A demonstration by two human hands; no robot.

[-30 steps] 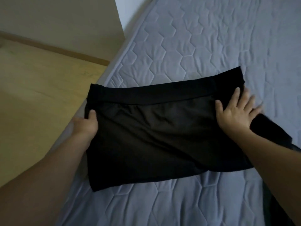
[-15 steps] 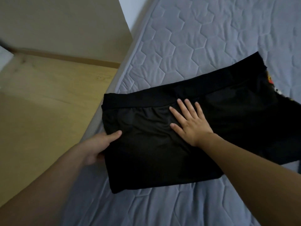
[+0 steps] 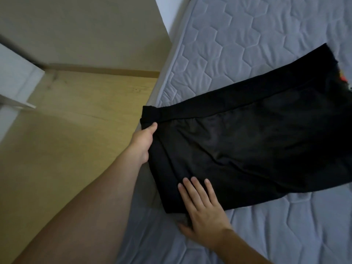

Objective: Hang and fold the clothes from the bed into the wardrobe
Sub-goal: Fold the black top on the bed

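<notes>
A black garment [image 3: 247, 145] with a wide waistband lies folded flat on the grey quilted mattress [image 3: 238, 44], close to the bed's left edge. My left hand [image 3: 143, 143] grips its left edge just below the waistband, thumb on top and fingers hidden underneath. My right hand [image 3: 202, 212] rests flat on the near left corner, fingers straight on the cloth and thumb beside the edge on the mattress. A bit of red and yellow print [image 3: 343, 80] shows at the garment's far right.
Wooden floor [image 3: 66, 149] runs along the bed's left side up to a beige wall [image 3: 85, 29]. A white furniture edge [image 3: 13, 86] stands at the far left. Bare mattress lies beyond and in front of the garment.
My right hand slid from the middle of the garment down to its near left corner. My left hand shifted up the left edge toward the waistband. The view swung left.
</notes>
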